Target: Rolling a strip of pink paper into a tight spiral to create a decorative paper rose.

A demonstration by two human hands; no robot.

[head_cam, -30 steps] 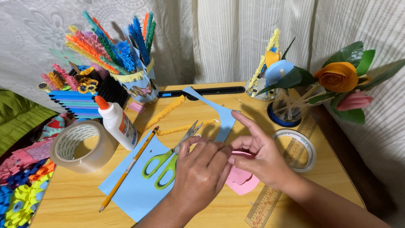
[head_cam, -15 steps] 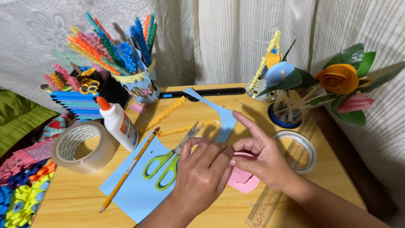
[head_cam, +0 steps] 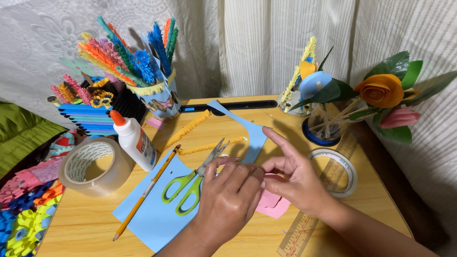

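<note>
Glass jar of sticks, paper flowers

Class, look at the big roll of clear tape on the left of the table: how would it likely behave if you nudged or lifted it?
The tape roll lies flat on its side, so a nudge would probably slide it, not roll it. Its thick wound ring suggests it is stiff and fairly heavy. Stood on edge, it would likely roll off the wooden table.
</note>
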